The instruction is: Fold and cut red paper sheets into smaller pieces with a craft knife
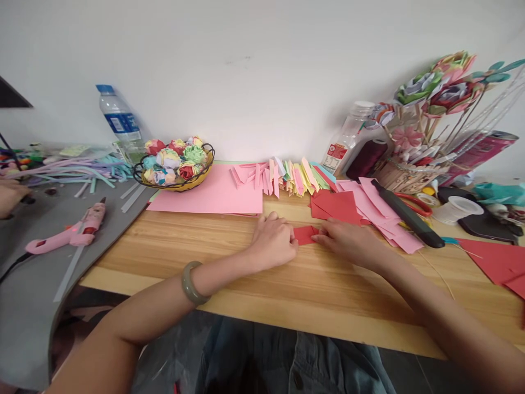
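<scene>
A small folded piece of red paper [304,235] lies on the wooden table between my hands. My left hand [274,241] is closed on its left end, fingers curled under and pressed against the tabletop. At the other end, my right hand [342,238] pinches the paper's right corner between thumb and fingers. Just behind my right hand rest larger red paper pieces [334,207]. A row of folded colored paper strips [283,176] stands farther back, next to a pink paper sheet [205,197].
At left are a basket of paper flowers [176,164], a water bottle [118,117] and a pink glue gun [71,232] on a grey mat. To the right lie pink paper strips [375,210], a dark-handled cutter [410,216] and a white spool [457,209]. Another person's hand [11,197] shows far left.
</scene>
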`<state>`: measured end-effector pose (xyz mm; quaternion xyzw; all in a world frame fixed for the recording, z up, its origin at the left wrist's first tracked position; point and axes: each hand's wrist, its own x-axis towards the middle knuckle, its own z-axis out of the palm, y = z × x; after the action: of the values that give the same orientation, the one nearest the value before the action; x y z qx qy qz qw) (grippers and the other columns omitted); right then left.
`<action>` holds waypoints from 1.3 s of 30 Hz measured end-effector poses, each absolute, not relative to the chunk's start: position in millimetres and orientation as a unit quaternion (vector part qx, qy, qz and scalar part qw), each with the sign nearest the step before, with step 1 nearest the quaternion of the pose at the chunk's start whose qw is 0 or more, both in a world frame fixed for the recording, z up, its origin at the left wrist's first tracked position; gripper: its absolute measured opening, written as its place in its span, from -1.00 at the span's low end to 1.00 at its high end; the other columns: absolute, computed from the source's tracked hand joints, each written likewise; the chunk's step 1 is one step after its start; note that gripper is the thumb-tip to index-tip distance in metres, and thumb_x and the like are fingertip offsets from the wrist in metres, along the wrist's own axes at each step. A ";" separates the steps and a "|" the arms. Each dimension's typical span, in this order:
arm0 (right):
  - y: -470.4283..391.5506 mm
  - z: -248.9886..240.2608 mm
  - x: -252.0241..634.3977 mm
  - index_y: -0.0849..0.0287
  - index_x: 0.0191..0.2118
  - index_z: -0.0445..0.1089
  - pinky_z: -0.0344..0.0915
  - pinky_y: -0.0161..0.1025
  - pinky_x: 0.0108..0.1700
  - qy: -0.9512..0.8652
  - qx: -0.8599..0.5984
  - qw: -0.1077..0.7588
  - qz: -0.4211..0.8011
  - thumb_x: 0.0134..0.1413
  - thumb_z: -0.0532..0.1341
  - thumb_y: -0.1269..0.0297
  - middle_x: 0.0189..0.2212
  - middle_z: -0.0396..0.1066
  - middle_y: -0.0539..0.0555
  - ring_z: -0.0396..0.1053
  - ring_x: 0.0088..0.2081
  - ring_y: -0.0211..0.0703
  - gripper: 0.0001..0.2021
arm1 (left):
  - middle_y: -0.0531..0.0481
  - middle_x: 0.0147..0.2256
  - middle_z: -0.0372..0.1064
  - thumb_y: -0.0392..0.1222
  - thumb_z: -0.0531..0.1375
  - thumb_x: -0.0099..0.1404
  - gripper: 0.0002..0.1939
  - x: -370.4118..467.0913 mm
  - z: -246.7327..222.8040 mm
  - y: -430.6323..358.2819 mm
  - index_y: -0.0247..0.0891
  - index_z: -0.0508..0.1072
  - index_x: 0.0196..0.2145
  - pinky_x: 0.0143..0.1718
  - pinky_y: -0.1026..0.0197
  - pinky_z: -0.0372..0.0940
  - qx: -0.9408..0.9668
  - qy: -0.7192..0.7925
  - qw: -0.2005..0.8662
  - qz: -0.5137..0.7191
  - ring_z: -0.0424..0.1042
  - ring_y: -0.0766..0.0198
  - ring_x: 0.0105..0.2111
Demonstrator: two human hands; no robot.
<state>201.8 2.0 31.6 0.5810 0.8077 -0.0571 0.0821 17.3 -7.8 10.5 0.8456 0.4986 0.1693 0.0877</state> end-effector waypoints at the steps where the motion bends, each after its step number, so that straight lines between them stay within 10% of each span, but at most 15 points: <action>1: 1.8 30.1 202.6 0.14 -0.41 0.29 -0.01 -0.29 -0.52 0.809 0.580 0.076 -0.056 0.20 -0.07 0.12 -0.30 0.44 0.11 0.38 -0.35 -0.11 -0.69 | -0.07 -0.41 0.42 -0.24 0.12 0.14 -0.84 17.3 10.8 -8.0 -0.26 0.41 -0.56 -0.19 0.03 0.12 0.846 0.499 0.086 0.167 0.24 0.10 -0.26; 15: -6.9 6.7 216.0 0.12 -0.31 0.28 0.14 -0.26 -0.38 0.848 0.507 -0.145 -0.056 0.15 0.04 0.22 -0.33 0.38 0.05 0.31 -0.33 -0.16 -0.87 | -0.02 -0.28 0.27 -0.27 0.16 0.18 -0.94 13.0 8.3 -8.2 -0.23 0.35 -0.33 -0.13 0.07 0.12 0.856 0.478 0.096 0.172 0.17 0.14 -0.20; 29: -9.6 15.9 231.6 0.18 -0.23 0.40 0.28 -0.18 -0.26 0.930 0.332 -0.158 0.003 0.17 -0.02 0.43 -0.25 0.43 0.13 0.36 -0.25 -0.12 -0.75 | -0.03 -0.33 0.22 -0.20 0.00 0.36 -0.70 7.6 6.7 -10.3 0.11 0.43 -0.08 -0.27 0.12 -0.02 0.921 0.371 -0.003 0.119 0.11 0.17 -0.24; 39: -12.8 17.2 242.1 0.20 -0.08 0.40 0.36 -0.09 -0.13 0.941 0.307 -0.144 -0.008 0.17 -0.06 0.46 -0.12 0.43 0.15 0.35 -0.07 -0.07 -0.66 | -0.07 -0.30 0.26 -0.22 0.02 0.35 -0.76 -9.8 8.4 -18.2 -0.14 0.40 -0.09 -0.28 0.11 -0.04 0.943 0.297 -0.124 0.089 0.14 0.14 -0.21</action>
<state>242.1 -12.8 17.2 0.3066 0.9409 -0.0080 -0.1437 -9.8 -18.2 8.4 0.9427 0.2966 0.0887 -0.1242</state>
